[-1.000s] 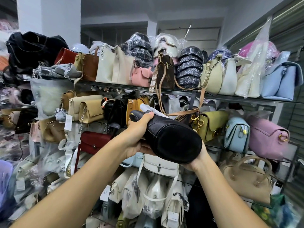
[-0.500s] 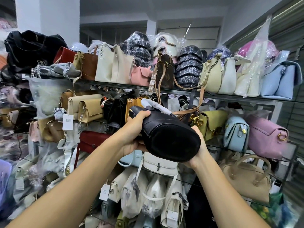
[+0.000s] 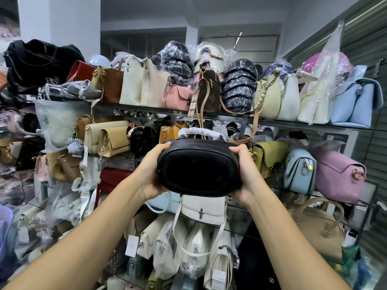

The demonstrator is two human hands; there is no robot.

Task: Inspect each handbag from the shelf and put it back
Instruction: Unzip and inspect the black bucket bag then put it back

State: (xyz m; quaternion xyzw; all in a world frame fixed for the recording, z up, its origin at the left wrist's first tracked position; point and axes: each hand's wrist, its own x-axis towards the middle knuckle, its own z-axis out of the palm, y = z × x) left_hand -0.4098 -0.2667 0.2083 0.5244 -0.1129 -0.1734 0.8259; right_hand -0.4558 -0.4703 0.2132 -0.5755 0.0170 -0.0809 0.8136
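Both hands, left [image 3: 149, 170] and right [image 3: 244, 174], grip black bag [image 3: 199, 166], base toward camera, before middle shelf [image 3: 314, 123]; inspection apparently underway, return pending, many bags left.

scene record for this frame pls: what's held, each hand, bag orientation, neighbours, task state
held: black bag
left hand: grips the bag's left side
right hand: grips the bag's right side
orientation: base toward camera, white-wrapped handle toward the shelves
position: in the air, below the top shelf
neighbours: olive bag to the right, white bag below
task state: not yet put back
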